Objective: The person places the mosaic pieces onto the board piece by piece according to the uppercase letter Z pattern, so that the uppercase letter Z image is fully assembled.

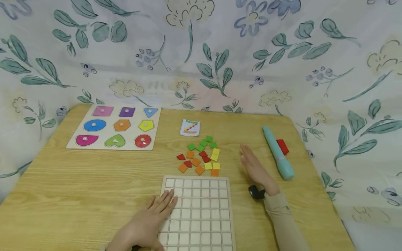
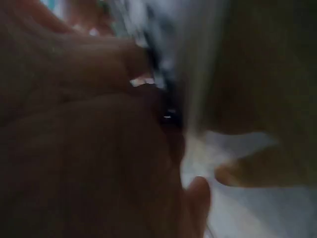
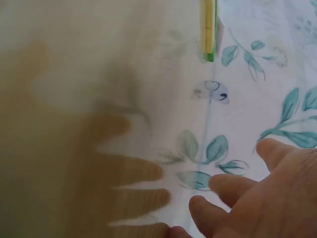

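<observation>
A pale wooden board [image 1: 196,212] with a square grid lies at the near middle of the table. My left hand [image 1: 147,218] rests across its left edge, fingers extended. Beyond the board lie loose flat pieces: green squares [image 1: 201,147], yellow squares [image 1: 216,166], orange squares [image 1: 199,170] and red rounded-edge pieces [image 1: 180,157]. To the right of them, my right hand [image 1: 255,169] is at the table with straight fingers, holding nothing. The left wrist view is dark and blurred, mostly palm. In the right wrist view, fingertips [image 3: 218,186] show near the reflective tabletop.
A small printed card [image 1: 190,128] with a coloured grid pattern lies behind the pieces. At the far left is a knob puzzle board [image 1: 117,120] with coloured shapes. A teal stick-like object [image 1: 277,153] and a red block [image 1: 283,146] lie at the right. Floral cloth [image 1: 201,52] hangs behind.
</observation>
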Demonstrator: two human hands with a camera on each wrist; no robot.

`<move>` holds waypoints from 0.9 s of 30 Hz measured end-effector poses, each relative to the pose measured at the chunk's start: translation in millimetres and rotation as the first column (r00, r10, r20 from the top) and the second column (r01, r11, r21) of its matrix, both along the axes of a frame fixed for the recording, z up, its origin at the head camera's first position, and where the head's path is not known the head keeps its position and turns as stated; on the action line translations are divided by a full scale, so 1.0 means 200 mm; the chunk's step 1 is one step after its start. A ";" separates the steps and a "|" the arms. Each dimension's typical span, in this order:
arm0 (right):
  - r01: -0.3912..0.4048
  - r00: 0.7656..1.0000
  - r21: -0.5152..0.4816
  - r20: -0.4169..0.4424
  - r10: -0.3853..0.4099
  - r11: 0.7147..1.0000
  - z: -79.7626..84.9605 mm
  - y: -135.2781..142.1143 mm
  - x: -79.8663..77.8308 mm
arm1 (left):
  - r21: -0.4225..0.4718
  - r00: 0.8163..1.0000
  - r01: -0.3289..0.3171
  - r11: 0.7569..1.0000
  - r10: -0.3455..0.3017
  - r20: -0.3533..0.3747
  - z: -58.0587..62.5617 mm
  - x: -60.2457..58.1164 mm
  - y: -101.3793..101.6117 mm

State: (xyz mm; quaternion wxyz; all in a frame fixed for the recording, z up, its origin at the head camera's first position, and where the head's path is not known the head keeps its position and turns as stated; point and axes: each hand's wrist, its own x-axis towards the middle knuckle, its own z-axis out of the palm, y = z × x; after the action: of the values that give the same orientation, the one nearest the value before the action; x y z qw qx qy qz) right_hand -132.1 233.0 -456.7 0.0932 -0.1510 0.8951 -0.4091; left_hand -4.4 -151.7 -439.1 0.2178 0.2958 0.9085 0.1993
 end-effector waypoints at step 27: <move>-0.109 0.993 0.178 -0.023 0.114 0.978 0.00 -0.47 -0.56 | -0.065 0.999 -0.012 0.998 0.008 -0.049 -0.04 -0.31 -0.02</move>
State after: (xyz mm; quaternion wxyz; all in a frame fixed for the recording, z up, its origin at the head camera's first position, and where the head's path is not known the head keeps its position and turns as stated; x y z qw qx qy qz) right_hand -244.3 139.1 -457.3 0.1141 -0.1989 0.9193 -0.3198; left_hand -66.7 -154.9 -446.5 0.2042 0.2887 0.9210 0.1632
